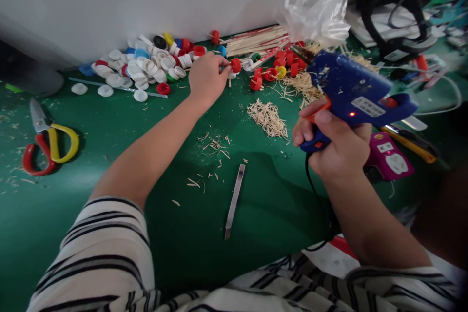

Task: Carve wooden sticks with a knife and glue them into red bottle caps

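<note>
Your left hand (207, 80) was pinching a red cap (236, 65) between thumb and fingers, straight beyond the metal strip (234, 202). Your right hand (340, 148) was wrapped around the glue gun (345, 85), off to the right of the strip and raised, its nozzle (302, 53) pointing left. Shavings (268, 118) lay beyond the strip, slightly right; sticks (256, 41) lay farther beyond it. The cap pile (146, 66) sat beyond the strip to the left, and scissors (50, 128) rested well left of it.

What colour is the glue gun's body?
Blue; the glue gun shows best in the head view.
</note>
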Demonstrator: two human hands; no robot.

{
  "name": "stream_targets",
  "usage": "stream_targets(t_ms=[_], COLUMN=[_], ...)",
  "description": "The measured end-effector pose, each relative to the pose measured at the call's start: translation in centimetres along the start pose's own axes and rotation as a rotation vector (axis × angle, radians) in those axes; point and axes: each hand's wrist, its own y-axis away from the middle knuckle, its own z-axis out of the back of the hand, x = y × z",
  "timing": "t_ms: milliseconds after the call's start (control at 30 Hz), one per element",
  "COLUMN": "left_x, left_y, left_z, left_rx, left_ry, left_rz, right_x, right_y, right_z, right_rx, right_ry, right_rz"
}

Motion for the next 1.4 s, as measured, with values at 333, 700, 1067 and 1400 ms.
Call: stream_targets(t_ms=[333,700,1067,1400], left_x=[-2.2,-2.3,-0.9,3.3], left_y=[3.7,4.1,10.3,22.3], left_z=[0.2,1.2,7.0,16.2], left_rx=[0.075,0.14,0.095,0.098], left_ry=[-0.134,-0.167,-0.132,-0.225], left_rz=[-0.016,-0.011,-0.071,0.167], right_x=[0.0,0.2,1.1,4.9], right_y=[0.0,0.1,-0.6,6.4], right_z=[-0.1,-0.1,1.4,10.4], right_rx=[0.035,0.038,-0.042,0.267], right_ry=[-0.04,-0.013,0.353,1.421], right_rz=[0.03,0.002,0.01,0.177])
